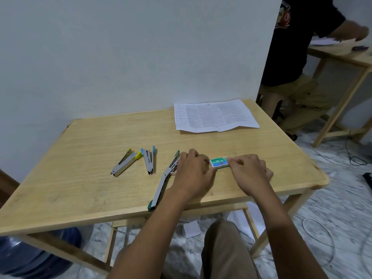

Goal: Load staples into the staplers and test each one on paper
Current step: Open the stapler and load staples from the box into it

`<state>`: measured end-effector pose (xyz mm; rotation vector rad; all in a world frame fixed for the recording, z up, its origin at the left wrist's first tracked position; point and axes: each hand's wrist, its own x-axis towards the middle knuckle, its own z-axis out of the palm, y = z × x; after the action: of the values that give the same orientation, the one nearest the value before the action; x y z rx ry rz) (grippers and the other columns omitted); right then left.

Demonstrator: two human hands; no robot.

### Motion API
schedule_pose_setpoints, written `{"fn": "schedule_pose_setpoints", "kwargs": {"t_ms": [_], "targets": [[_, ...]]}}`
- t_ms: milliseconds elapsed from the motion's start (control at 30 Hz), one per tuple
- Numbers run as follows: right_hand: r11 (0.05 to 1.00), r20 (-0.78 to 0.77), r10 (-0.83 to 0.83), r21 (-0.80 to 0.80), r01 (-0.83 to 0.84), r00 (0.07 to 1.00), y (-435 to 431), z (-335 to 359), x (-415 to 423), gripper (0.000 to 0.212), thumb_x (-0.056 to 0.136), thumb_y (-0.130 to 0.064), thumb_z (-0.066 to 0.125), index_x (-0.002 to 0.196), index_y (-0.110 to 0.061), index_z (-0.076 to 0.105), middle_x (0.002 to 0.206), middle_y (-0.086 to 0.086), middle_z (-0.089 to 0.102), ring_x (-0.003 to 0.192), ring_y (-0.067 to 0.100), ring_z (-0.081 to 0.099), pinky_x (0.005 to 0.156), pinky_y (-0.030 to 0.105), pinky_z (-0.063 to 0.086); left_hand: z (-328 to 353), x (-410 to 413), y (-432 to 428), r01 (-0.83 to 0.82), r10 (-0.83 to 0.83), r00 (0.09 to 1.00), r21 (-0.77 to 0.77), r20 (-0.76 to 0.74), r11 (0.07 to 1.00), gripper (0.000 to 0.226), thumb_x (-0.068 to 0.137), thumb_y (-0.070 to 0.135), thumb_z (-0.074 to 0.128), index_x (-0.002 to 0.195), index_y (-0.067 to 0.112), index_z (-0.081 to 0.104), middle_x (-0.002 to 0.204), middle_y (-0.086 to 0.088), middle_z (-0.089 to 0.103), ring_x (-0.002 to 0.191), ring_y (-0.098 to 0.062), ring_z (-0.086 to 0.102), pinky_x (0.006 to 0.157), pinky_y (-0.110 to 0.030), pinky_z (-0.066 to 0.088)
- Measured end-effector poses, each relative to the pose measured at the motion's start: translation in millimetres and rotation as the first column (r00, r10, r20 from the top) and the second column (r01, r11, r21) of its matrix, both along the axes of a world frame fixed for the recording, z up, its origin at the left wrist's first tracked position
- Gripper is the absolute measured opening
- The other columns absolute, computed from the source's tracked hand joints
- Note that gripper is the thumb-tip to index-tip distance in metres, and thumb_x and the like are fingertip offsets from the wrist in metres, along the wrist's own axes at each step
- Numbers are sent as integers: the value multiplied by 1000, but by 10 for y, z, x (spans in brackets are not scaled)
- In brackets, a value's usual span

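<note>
A small green-and-white staple box [219, 162] lies on the wooden table [80, 178]. My right hand [249, 172] pinches its right end, and my left hand [194, 172] touches its left end. Beside my left hand a green stapler [163, 184] lies swung fully open, its far end partly hidden by the hand. Further left lie a blue stapler [149, 160] and a yellow stapler [125, 162], both hinged open. A printed paper sheet [215, 115] rests at the table's far right.
A white wall stands right behind the table. Another person sits at a second wooden table [342, 55] at the right rear. A blue water jug [36, 256] is under the table's left side. Cables and paper scraps lie on the floor.
</note>
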<state>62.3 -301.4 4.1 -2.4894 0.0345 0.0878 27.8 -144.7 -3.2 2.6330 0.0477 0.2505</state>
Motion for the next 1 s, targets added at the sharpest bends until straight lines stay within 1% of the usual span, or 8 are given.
{"fn": "schedule_pose_setpoints", "kwargs": {"t_ms": [233, 367, 533, 733, 800, 867, 933, 1000], "targets": [[999, -83, 32, -37, -35, 996, 16, 75, 60, 37, 100, -46, 37, 122, -34, 63, 140, 3, 42, 130, 24, 31, 109, 44, 19, 7, 41, 33, 16, -15, 1000, 19, -11, 1000, 39, 93, 46, 56, 125, 24, 61, 116, 3, 48, 108, -15, 33, 89, -28, 34], [997, -100, 55, -45, -60, 993, -3, 106, 76, 34, 100, -44, 38, 120, -34, 64, 140, 3, 41, 129, 25, 31, 108, 43, 21, 6, 64, 46, 24, -24, 999, 10, -22, 1000, 40, 92, 48, 58, 124, 24, 61, 114, 4, 48, 107, -15, 33, 93, -31, 36], [997, -74, 46, -65, -51, 996, -36, 52, 110, 34, 101, -40, 36, 111, -27, 66, 137, 5, 44, 126, 26, 35, 106, 44, 24, 12, 78, 104, 42, -42, 998, 1, -45, 999, 37, 90, 51, 60, 118, 27, 64, 110, 6, 48, 107, -15, 34, 95, -31, 35], [997, -35, 10, -71, -12, 999, -77, -18, 172, 32, 100, -38, 40, 100, -23, 68, 126, 7, 52, 118, 26, 44, 101, 43, 33, 8, 108, 190, 46, -45, 996, 9, -73, 999, 41, 90, 51, 60, 123, 27, 65, 110, 7, 47, 105, -14, 34, 93, -30, 32], [998, 14, -8, -58, 9, 1000, -67, -14, 168, 25, 97, -40, 46, 98, -25, 65, 123, 6, 55, 115, 25, 46, 100, 43, 34, 5, 108, 193, 49, -48, 996, 6, -70, 999, 42, 90, 51, 60, 124, 27, 64, 109, 8, 47, 103, -12, 33, 92, -29, 32], [999, 122, -6, -40, 11, 993, -39, 19, 142, 20, 94, -41, 53, 107, -27, 61, 124, 2, 52, 118, 22, 46, 101, 41, 32, -2, 102, 189, 47, -47, 997, 3, -58, 999, 42, 90, 51, 60, 124, 27, 64, 108, 9, 45, 104, -12, 33, 92, -29, 32], [995, 245, 96, -62, -83, 965, -4, 75, 111, 20, 93, -40, 59, 111, -33, 60, 125, -3, 49, 121, 17, 42, 100, 36, 28, -5, 98, 188, 46, -46, 997, 4, -54, 999, 42, 90, 50, 61, 124, 26, 65, 111, 6, 49, 108, -15, 37, 94, -31, 33], [958, 283, 282, -130, -255, 916, 35, 126, 103, 15, 92, -41, 61, 107, -38, 64, 123, -9, 48, 120, 12, 39, 95, 30, 22, -2, 99, 191, 47, -46, 997, 6, -56, 999, 42, 90, 50, 62, 123, 25, 65, 116, 3, 51, 112, -18, 39, 97, -32, 33]]}}
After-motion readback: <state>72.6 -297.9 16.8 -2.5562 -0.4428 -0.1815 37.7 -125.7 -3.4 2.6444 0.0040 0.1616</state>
